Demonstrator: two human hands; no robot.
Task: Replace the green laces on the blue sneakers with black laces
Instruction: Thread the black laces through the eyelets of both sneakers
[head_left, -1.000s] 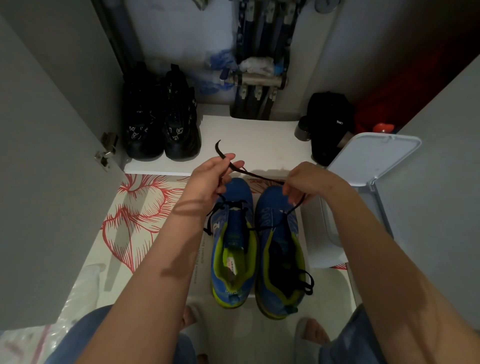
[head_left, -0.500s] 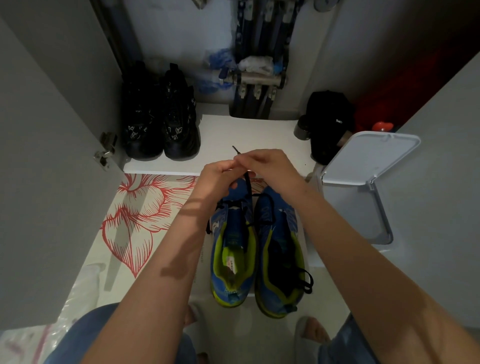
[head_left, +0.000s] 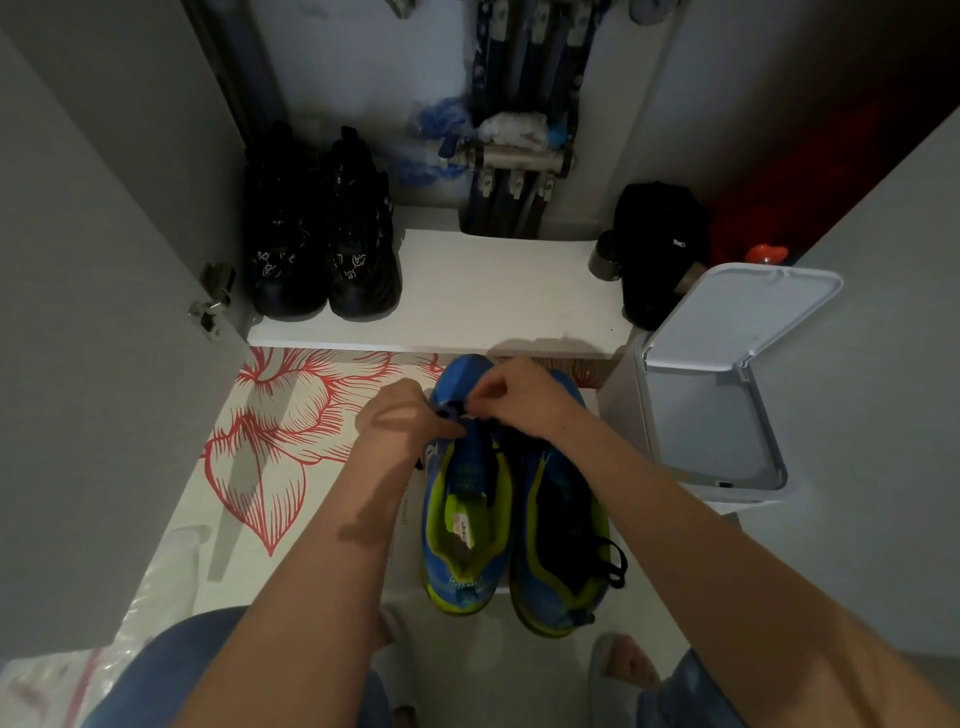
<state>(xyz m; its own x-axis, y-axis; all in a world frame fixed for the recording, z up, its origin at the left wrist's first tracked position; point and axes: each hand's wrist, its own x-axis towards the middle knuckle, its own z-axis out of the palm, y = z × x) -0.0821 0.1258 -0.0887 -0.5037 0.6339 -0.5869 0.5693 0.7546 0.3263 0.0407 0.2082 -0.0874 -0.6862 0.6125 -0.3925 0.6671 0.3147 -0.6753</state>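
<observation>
Jeans (head_left: 171, 675) and a slipper (head_left: 618, 670) lie nearest you. Just past them the left sneaker (head_left: 462, 519) and right sneaker (head_left: 561, 530) stand side by side, touching, heels toward you and toes near the far edge of the mat (head_left: 291, 415). Black loops (head_left: 613, 561) hang off the right sneaker's heel side, so that one looks done. No green lace shows anywhere. Both your hands work the left sneaker's toe end. Your right hand (head_left: 524, 397) pinches the black lace (head_left: 452, 410) at the lowest eyelets. Your left hand (head_left: 405, 415), fingers curled, seems to grasp the same lace beside it, though its fingertips are hidden. You are probably starting to thread this shoe. Next you need both ends pulled even, then one tip fed up through the following eyelet without twisting. Farther right is the open bin (head_left: 727, 395), and beyond it black shoes (head_left: 322, 244) on the shelf (head_left: 493, 291).
</observation>
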